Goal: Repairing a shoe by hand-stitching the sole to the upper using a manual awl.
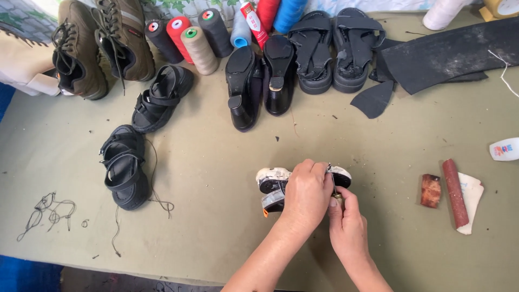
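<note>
A small sandal with a white sole and black straps (272, 180) lies sideways on the olive table cover (216, 178). My left hand (307, 190) is clamped over its middle and hides most of it. My right hand (346, 219) sits just below the shoe's right end, fingers pinched on a small metal tool or needle (336, 193) that touches the shoe. What exactly the tool is stays too small to tell.
Two black strap sandals (125, 165) (159, 98) with loose thread lie at the left. Brown lace-up shoes (100, 40), thread cones (200, 50), black heeled shoes (258, 81), black sandals (335, 48) and rubber sheet (448, 51) line the back. A reddish stick (455, 193) and block (431, 190) lie right.
</note>
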